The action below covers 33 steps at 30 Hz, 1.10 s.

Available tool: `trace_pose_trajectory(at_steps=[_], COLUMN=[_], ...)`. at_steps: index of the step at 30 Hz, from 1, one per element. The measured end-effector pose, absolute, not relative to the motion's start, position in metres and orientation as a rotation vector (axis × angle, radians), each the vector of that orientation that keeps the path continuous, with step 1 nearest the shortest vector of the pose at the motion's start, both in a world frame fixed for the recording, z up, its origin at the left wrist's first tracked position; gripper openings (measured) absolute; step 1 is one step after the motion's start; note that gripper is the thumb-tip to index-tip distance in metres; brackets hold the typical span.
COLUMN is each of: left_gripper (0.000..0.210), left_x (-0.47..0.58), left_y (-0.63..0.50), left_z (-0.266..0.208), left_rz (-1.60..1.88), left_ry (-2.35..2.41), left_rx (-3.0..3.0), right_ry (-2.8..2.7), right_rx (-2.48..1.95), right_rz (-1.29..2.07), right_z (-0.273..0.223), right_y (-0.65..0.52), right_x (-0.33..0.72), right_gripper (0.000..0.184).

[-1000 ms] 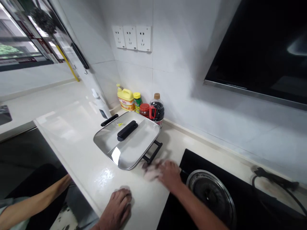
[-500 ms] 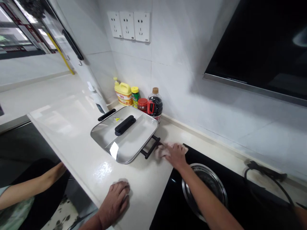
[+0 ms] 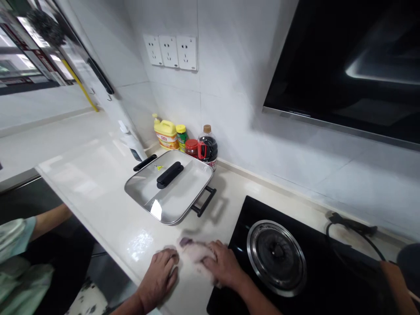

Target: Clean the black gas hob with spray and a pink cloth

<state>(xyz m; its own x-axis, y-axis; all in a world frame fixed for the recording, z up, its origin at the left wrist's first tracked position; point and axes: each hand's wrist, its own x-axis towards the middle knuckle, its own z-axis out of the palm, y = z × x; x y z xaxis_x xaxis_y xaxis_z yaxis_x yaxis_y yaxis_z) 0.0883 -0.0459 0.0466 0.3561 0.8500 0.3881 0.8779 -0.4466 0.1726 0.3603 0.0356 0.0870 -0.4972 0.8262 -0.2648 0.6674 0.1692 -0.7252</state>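
My right hand (image 3: 225, 264) is closed around a pale, crumpled cloth (image 3: 197, 253) with a dark patch, pressed on the white countertop (image 3: 131, 262) beside the cooktop's left edge. The cloth is slightly blurred. Just left of it, my left hand (image 3: 160, 271) rests on the counter near the front edge, fingers loosely bent, thumb apart, and no object shows in it. Beyond both hands sits a rectangular pan with a glass lid (image 3: 193, 183), a black lid knob and black side handles. To the right lies the black cooktop (image 3: 236, 236) with a round metal burner (image 3: 276, 258).
Against the wall stand a yellow jug (image 3: 166, 134), a green container (image 3: 181, 136), a red-lidded jar (image 3: 191, 148) and a dark bottle (image 3: 210, 146). A black cable (image 3: 354, 227) lies behind the cooktop. Another person's arm (image 3: 52, 220) is at left.
My right hand has drawn the cloth from beside the pan's handle toward me and leftward, near my left hand. The burner is now uncovered. My left hand stays in place; the other person's arm shifted.
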Motion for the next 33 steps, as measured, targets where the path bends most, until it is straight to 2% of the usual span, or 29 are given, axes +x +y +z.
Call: trace_pose_trajectory(at_steps=[2, 4, 7, 11, 16, 19, 25, 27, 33], left_gripper=[0.017, 0.016, 0.017, 0.016, 0.018, 0.02, 0.021, 0.022, 0.024], left_x=[0.089, 0.09, 0.091, 0.091, 0.09, 0.09, 0.086, 0.083, 0.074], left_y=[-0.046, -0.046, -0.046, -0.046, -0.046, -0.046, -0.047, -0.049, -0.051], left_z=[0.048, 0.049, 0.05, 0.049, 0.048, 0.049, 0.041, 0.035, 0.024], left_rz=[-0.668, -0.67, -0.669, -0.678, -0.684, -0.688, -0.715, -0.712, -0.699], left_ry=[-1.599, -1.587, -1.596, -1.615, -1.602, -1.595, -1.6, -1.596, -1.588], left_rx=[-2.526, -2.524, -2.532, -2.542, -2.547, -2.552, -2.547, -2.545, -2.549], right_ry=[-2.13, -2.088, -2.025, -1.909, -2.397, -2.66, -2.79, -2.787, -2.594], right_rx=[-1.359, -1.372, -1.6, -1.778, -1.575, -1.345, -0.959, -1.023, -1.615], right_rz=[1.5, 1.525, 1.243, 0.902, 0.493, 0.567, 0.768, 0.769, 0.648], right_z=[0.088, 0.087, 0.082, 0.077, 0.06, 0.054, 0.066, 0.069, 0.066], right_y=[0.066, 0.099, 0.143, 0.159, 0.098, 0.058, 0.074, 0.108, 0.239], right_x=[0.371, 0.388, 0.421, 0.446, 0.401, 0.363, 0.34, 0.342, 0.383], right_gripper=[0.035, 0.037, 0.032, 0.042, 0.056, 0.065, 0.056, 0.055, 0.059])
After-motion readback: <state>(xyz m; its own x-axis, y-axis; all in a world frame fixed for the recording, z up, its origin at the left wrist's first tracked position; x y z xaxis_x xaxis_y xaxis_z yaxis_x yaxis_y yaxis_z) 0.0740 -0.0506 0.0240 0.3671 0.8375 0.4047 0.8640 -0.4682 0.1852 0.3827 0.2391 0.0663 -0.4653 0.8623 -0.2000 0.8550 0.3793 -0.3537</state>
